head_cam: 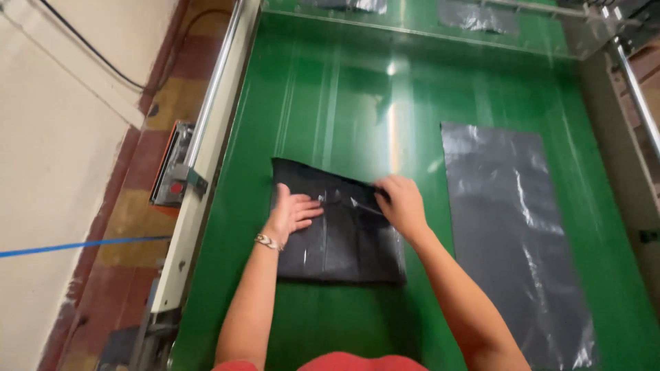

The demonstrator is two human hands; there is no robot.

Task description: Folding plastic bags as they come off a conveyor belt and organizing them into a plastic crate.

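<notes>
Folded black bag [337, 237], centre frame, on green belt [330, 103].
I am pressing my left hand [294, 211] flat, fingers spread, and pinching the bag's top edge with my right hand [402, 205]; folding looks partly done. Count: one folded bag, one flat bag [512, 233] at right, two more at top.

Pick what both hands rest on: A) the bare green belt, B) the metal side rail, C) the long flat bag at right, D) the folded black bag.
D: the left hand lies flat and the right hand presses on the folded black bag; the long bag lies apart, untouched.
</notes>
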